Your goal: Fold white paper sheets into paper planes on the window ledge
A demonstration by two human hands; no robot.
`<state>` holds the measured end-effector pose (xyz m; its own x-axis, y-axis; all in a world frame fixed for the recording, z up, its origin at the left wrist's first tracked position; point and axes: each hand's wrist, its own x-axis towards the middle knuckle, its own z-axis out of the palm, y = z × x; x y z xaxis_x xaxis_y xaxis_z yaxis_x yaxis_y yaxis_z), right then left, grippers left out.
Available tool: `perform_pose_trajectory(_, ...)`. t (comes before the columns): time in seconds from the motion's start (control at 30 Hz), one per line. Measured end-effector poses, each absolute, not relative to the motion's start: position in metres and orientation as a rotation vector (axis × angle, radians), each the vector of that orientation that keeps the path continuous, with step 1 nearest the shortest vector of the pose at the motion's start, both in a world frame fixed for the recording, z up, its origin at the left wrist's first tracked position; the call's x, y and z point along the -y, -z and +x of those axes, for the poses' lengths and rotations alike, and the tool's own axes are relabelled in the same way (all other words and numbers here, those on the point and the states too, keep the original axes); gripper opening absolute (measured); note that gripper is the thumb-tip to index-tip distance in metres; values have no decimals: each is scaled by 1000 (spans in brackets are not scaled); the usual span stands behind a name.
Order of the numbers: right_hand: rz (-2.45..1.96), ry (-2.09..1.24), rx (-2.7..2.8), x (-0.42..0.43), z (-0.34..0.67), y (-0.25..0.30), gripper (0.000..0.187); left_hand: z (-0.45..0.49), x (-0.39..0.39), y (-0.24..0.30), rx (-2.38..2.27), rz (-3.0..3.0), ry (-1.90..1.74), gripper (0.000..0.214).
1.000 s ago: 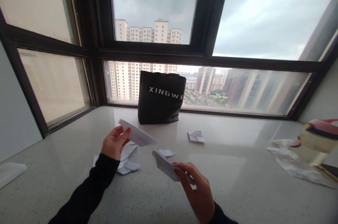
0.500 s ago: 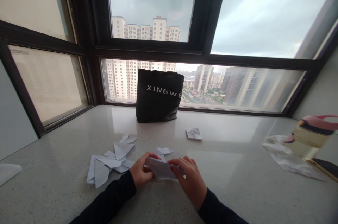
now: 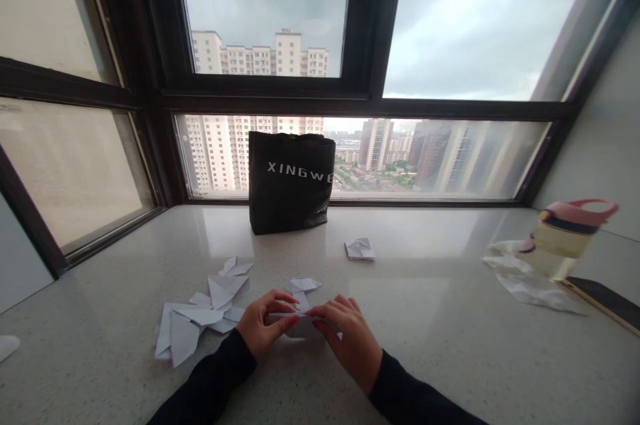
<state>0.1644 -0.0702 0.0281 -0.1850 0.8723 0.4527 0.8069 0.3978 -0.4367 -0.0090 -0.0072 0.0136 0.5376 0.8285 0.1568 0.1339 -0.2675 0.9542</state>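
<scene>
Left hand (image 3: 264,325), right hand (image 3: 346,337): fingers pinch folded paper (image 3: 303,327); probably creasing step, detail hidden; next move needs even pressure.

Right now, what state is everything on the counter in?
Left hand: pinching white paper
Right hand: pinching it
Loose white folded papers: scattered
Black printed bag: upright
Pink-topped bottle: upright, lid on
Thin white sheet: rumpled
Dark rectangular device: lying flat
White edge object: unclear
</scene>
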Motion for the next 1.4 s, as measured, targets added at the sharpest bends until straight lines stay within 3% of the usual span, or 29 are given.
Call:
perform_pose_trajectory(0.37, -1402, 41, 2024, 70, 170, -29, 28, -5, 21, -22, -829, 2016, -905, 15)
perform_pose_trajectory(0.5, -1460, -51, 2094, 68, 171, -29, 9, -4, 24, -24, -812, 2127, -924, 15)
perform_pose_trajectory(0.7, -1513, 31, 2052, 68, 171, -28, 12, -22, 8, -43, -1063, 2338, -1053, 23)
perform_pose_trajectory(1.07, -1560, -33, 2101, 65, 173, -25, 12, -83, -25, -73, -2037, 2484, -687, 25)
perform_pose_trajectory(1.27, -1593, -69, 2111, 65, 172, -26, 12, -64, -17, -52, -1972, 2474, -310, 28)
perform_pose_trajectory(1.4, -1597, -73, 2115, 65, 172, -26, 12, -49, -13, -30, -1999, 2483, -254, 43)
